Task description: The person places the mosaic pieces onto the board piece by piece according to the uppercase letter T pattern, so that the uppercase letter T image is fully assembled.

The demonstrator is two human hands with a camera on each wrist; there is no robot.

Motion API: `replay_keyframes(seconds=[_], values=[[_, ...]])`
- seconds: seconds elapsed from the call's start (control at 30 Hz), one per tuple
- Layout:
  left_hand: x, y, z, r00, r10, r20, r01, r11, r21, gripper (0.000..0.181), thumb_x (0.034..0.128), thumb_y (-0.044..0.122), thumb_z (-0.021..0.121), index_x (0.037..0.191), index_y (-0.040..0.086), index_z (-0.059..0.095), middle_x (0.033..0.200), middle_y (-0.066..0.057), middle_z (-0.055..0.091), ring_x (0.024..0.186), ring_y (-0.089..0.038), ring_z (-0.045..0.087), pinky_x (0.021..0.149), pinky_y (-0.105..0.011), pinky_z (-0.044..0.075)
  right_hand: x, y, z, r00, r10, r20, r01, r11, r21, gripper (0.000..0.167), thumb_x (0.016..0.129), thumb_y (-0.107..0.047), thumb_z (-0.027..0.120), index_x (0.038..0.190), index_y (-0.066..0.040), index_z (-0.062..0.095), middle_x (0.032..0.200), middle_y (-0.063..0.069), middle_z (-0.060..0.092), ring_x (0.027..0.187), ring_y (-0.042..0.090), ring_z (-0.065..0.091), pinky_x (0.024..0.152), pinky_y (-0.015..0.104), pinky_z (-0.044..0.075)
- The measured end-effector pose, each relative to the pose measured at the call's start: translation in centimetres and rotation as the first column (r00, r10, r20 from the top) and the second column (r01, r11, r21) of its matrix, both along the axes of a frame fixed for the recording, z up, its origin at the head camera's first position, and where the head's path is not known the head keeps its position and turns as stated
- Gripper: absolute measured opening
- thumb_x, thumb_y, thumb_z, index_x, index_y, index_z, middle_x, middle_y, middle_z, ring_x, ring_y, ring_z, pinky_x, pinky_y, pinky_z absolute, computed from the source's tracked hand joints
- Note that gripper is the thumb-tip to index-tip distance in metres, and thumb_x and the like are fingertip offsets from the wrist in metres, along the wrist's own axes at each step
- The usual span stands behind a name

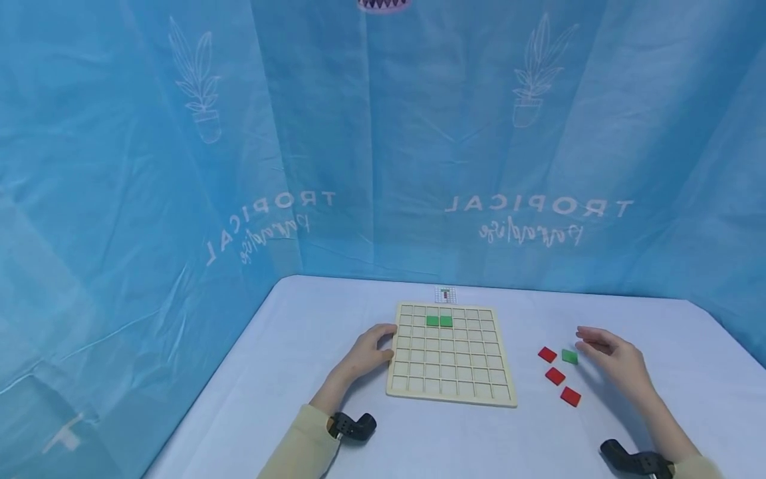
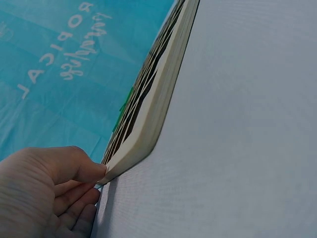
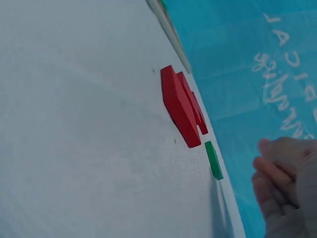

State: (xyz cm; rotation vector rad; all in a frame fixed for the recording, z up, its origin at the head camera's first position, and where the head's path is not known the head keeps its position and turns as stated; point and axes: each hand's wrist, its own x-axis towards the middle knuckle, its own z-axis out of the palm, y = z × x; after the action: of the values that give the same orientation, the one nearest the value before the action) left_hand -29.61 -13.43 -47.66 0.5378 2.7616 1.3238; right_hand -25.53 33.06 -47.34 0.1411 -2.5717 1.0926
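Observation:
A pale square grid board [image 1: 451, 401] lies on the table, with two green tiles [image 1: 433, 321] side by side in its second row from the far edge. At the board's left edge my left hand [image 1: 366, 350] rests thumb and fingertips against the rim; the left wrist view has the thumb [image 2: 89, 169] at the board's side. My right hand [image 1: 619, 362] hovers just right of a loose green tile [image 1: 570, 357], fingers bent and holding nothing visible. Three red tiles [image 1: 555, 376] lie in a slanting row beside that green one, also seen in the right wrist view.
Beyond the board's far edge lies a small printed grid card [image 1: 445, 295] with a coloured T-like pattern. Blue printed curtains [image 1: 371, 166] enclose the white table [image 1: 287, 319] at the back and left. Each wrist wears a black camera mount [image 1: 353, 426].

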Motion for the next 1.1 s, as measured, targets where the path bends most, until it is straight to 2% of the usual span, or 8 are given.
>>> replay_keyframes(seconds=[0.13, 0.27, 0.63, 0.77, 0.83, 0.93, 1.03, 1.1], values=[[0.2, 0.1, -0.1, 1.0, 0.002, 0.014, -0.002, 1.0, 0.004, 0.051, 0.085, 0.004, 0.06, 0.135, -0.001, 0.048, 0.139, -0.015, 0.045, 0.133, -0.031, 0.036, 0.11, -0.046, 0.029, 0.3, 0.1, -1.3, 0.999, -0.018, 0.044, 0.014, 0.996, 0.091, 0.044, 0.09, -0.03, 0.064, 0.123, -0.001, 0.058, 0.114, 0.02, 0.063, 0.104, 0.031, 0.061, 0.078, 0.019, 0.054], [0.3, 0.0, -0.4, 1.0, 0.009, 0.019, -0.009, 1.0, 0.007, 0.051, 0.0849, 0.004, 0.06, 0.135, 0.0, 0.048, 0.139, -0.015, 0.045, 0.132, -0.031, 0.036, 0.11, -0.045, 0.029, 0.3, 0.1, -2.3, 0.998, -0.001, 0.06, -0.007, 0.991, 0.132, 0.045, 0.088, -0.029, 0.067, 0.123, -0.002, 0.059, 0.114, 0.019, 0.063, 0.105, 0.037, 0.059, 0.085, 0.048, 0.05], [0.3, -0.1, -0.4, 1.0, 0.022, 0.017, -0.022, 1.0, -0.001, 0.051, 0.0844, 0.005, 0.061, 0.134, 0.001, 0.049, 0.139, -0.013, 0.045, 0.133, -0.03, 0.036, 0.11, -0.045, 0.029, 0.0, 0.0, -3.0, 0.999, 0.035, -0.01, -0.032, 0.981, 0.192, 0.037, 0.084, -0.014, 0.072, 0.118, -0.003, 0.063, 0.108, 0.015, 0.066, 0.099, 0.033, 0.063, 0.082, 0.049, 0.051], [0.2, -0.1, -0.4, 1.0, 0.021, 0.017, -0.021, 1.0, 0.001, 0.052, 0.0843, 0.005, 0.06, 0.134, 0.001, 0.049, 0.139, -0.013, 0.045, 0.133, -0.03, 0.035, 0.111, -0.045, 0.028, 0.0, -0.1, -2.6, 1.0, 0.025, 0.004, -0.025, 0.985, 0.17, 0.038, 0.085, -0.015, 0.071, 0.119, -0.003, 0.061, 0.11, 0.017, 0.065, 0.101, 0.035, 0.061, 0.083, 0.052, 0.05], [0.2, 0.0, -0.4, 1.0, 0.022, 0.016, -0.022, 1.0, -0.002, 0.052, 0.0843, 0.005, 0.06, 0.135, 0.001, 0.048, 0.139, -0.013, 0.045, 0.133, -0.03, 0.035, 0.11, -0.045, 0.029, 0.0, -0.1, -1.9, 1.0, 0.005, 0.013, -0.007, 0.989, 0.149, 0.039, 0.087, -0.021, 0.07, 0.12, -0.003, 0.061, 0.112, 0.017, 0.064, 0.102, 0.035, 0.06, 0.083, 0.049, 0.052], [0.2, 0.1, -0.2, 1.0, 0.022, 0.015, -0.022, 1.0, -0.001, 0.052, 0.0845, 0.005, 0.06, 0.135, 0.001, 0.048, 0.14, -0.013, 0.045, 0.133, -0.03, 0.035, 0.11, -0.045, 0.029, -0.1, -0.2, -0.2, 1.0, -0.008, -0.002, 0.008, 0.995, 0.096, 0.042, 0.089, -0.028, 0.067, 0.122, -0.003, 0.06, 0.115, 0.018, 0.063, 0.103, 0.031, 0.059, 0.081, 0.024, 0.054], [0.2, 0.2, 0.1, 1.0, 0.026, 0.017, -0.026, 1.0, 0.001, 0.052, 0.0848, 0.005, 0.06, 0.135, 0.001, 0.048, 0.14, -0.013, 0.045, 0.133, -0.03, 0.036, 0.11, -0.045, 0.029, -0.6, -0.6, 1.7, 0.999, 0.007, -0.047, -0.004, 0.998, 0.065, 0.042, 0.089, -0.028, 0.066, 0.123, -0.004, 0.06, 0.115, 0.017, 0.063, 0.1, 0.014, 0.059, 0.072, 0.002, 0.042], [0.1, 0.2, 0.3, 0.999, 0.027, 0.02, -0.027, 1.0, 0.004, 0.051, 0.0854, 0.005, 0.06, 0.135, 0.001, 0.048, 0.14, -0.013, 0.045, 0.133, -0.029, 0.035, 0.11, -0.045, 0.029, -1.2, -1.0, 2.8, 0.998, 0.028, -0.058, -0.025, 0.999, 0.045, 0.042, 0.089, -0.027, 0.066, 0.124, -0.004, 0.059, 0.115, 0.018, 0.063, 0.1, 0.01, 0.058, 0.072, 0.0, 0.039]])
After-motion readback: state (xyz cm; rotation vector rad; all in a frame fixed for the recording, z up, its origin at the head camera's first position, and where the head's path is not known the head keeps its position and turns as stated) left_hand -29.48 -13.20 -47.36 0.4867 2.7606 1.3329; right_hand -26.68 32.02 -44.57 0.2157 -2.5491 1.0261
